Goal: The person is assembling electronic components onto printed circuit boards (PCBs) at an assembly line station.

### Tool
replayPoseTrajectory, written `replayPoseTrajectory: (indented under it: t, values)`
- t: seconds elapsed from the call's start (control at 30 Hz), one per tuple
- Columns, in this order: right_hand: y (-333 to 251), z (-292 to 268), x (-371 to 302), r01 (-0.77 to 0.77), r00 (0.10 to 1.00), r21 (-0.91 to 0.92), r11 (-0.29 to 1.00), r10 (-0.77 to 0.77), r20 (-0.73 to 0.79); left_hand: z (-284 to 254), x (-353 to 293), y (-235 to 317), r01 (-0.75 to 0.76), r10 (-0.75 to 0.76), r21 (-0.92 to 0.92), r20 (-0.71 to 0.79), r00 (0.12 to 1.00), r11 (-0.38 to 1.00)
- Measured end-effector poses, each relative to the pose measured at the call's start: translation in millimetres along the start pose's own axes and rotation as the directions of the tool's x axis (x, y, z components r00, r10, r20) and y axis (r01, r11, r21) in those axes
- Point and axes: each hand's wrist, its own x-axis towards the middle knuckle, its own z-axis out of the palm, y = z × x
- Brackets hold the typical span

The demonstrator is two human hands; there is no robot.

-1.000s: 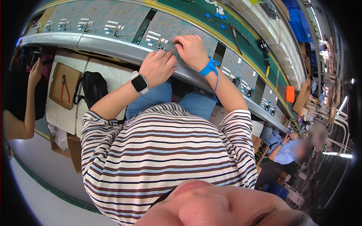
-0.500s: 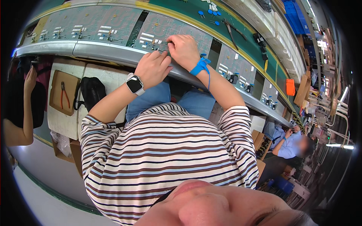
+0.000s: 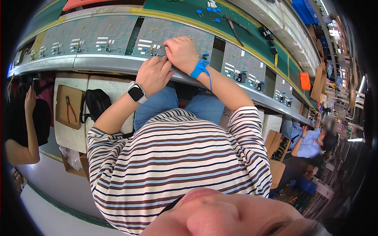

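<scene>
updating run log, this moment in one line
left hand: at near edge of printed circuit board; right hand: over it; anything held: unclear

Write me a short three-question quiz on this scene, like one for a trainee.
1. Multiple choice: where is the blue wrist strap worn? (a) the person's left wrist (b) the person's right wrist (c) neither wrist
2. True or false: the orange-handled pliers lie in a cardboard box.
3. Fill in: the person's right hand is over a printed ____ ____.

Key: 1. b; 2. true; 3. circuit board.
</scene>
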Motion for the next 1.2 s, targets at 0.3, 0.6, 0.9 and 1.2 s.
replayPoseTrajectory:
  t: [0.3,0.6,0.9,1.2]
  values:
    - [5.5,-7.6,1.9,0.193,0.974,-0.144,0.971,-0.171,0.151,-4.8,6.4,0.9,-0.003,0.003,-0.001,0.061,0.998,1.000]
    - [102.0,-61.5,77.6,-0.081,0.992,-0.427,0.901,0.113,0.051,-5.8,16.1,6.1,-0.058,0.059,-0.015,0.106,0.993,0.998]
    - [197.4,-47.6,87.9,-0.235,0.915,-0.545,0.805,0.372,0.154,-19.3,65.3,-1.1,-0.139,0.155,-0.070,0.369,0.916,0.988]
    - [216.2,-53.9,77.9,-0.401,0.916,-0.062,0.914,0.402,0.009,59.3,230.4,-119.4,0.001,-0.020,0.104,0.185,0.983,0.995]
